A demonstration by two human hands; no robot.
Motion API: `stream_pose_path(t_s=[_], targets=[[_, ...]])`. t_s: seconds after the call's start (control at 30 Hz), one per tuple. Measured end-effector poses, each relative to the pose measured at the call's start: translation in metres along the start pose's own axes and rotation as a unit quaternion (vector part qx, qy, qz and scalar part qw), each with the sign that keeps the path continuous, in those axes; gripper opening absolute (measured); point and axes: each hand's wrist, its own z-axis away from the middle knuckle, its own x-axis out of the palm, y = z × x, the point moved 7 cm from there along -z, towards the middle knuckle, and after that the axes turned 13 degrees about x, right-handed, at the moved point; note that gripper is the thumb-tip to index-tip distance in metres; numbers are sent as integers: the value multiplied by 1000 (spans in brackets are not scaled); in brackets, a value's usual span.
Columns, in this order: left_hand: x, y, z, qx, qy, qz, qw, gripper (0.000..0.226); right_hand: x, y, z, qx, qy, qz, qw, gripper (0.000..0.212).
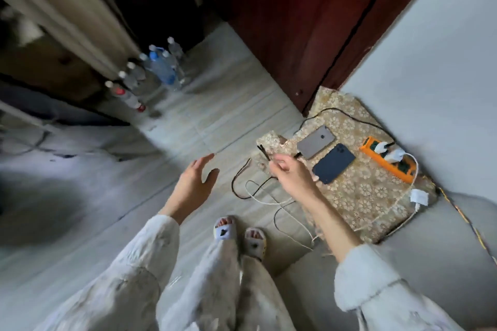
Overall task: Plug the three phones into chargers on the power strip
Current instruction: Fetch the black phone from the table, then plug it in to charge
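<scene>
A grey phone (316, 141) and a dark blue phone (333, 166) lie face down on a flower-patterned mat (363, 196) on the floor. An orange power strip (387, 162) sits by the wall with two white chargers (394, 154) plugged in. A loose white charger (419, 196) lies on the mat's near corner. My right hand (290, 174) pinches a black cable (265, 154) near its plug, just left of the phones. A black plug (297, 154) sits at the grey phone's end. My left hand (195, 183) hovers open and apart. A third phone is not clearly visible.
Black and white cables (258, 193) loop on the tiled floor in front of my slippered feet (239, 234). Several water bottles (150, 72) stand at the back left. A dark red door (295, 21) and a pale wall (443, 62) border the mat.
</scene>
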Motion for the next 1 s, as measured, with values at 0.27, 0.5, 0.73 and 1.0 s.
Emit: stream_pose_path(t_s=[0.27, 0.5, 0.73, 1.0], targets=[[-202, -93, 139, -105, 237, 37, 965, 36, 163, -197, 98, -227, -129, 196, 945, 40], [-331, -205, 308, -187, 434, 75, 878, 30, 373, -329, 217, -385, -209, 297, 849, 36], [-420, -328, 501, -286, 533, 83, 792, 30, 616, -369, 353, -437, -343, 350, 754, 35], [-483, -424, 686, -385, 618, 58, 683, 30, 831, -393, 492, -489, -433, 387, 651, 30]])
